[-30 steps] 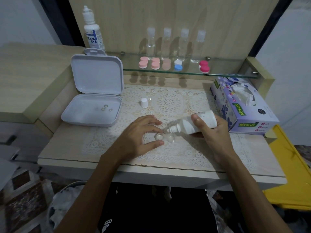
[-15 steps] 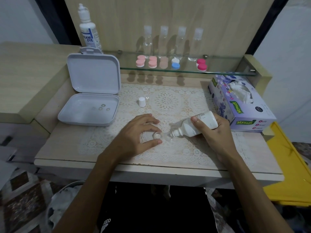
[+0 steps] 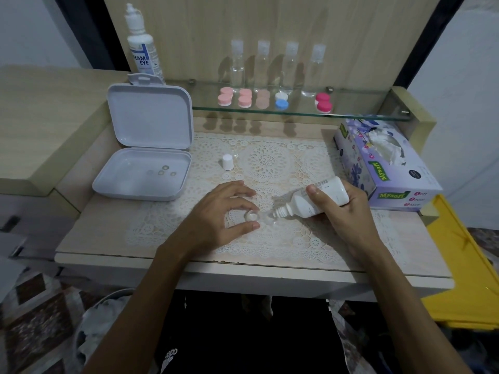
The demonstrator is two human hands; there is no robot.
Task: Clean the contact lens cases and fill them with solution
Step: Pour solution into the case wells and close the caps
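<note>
Clear lens case (image 3: 258, 217), seemingly open, beneath bottle nozzle (image 3: 279, 211).

The tall bottle (image 3: 141, 47) on the shelf reads "EAM EYE", partly cut off. The tissue box (image 3: 388, 171) reads "Mysoft" on its top and again on its front end; smaller print is illegible.

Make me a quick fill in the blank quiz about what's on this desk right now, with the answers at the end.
1. The right hand tips a white bottle toward the ____ lens case.
2. The bottle's loose cap stands on the ____ mat.
3. The white box at the left has its lid ____.
4. The tissue box sits on the desk's ____ side.

Answers: clear; lace; open; right
</note>
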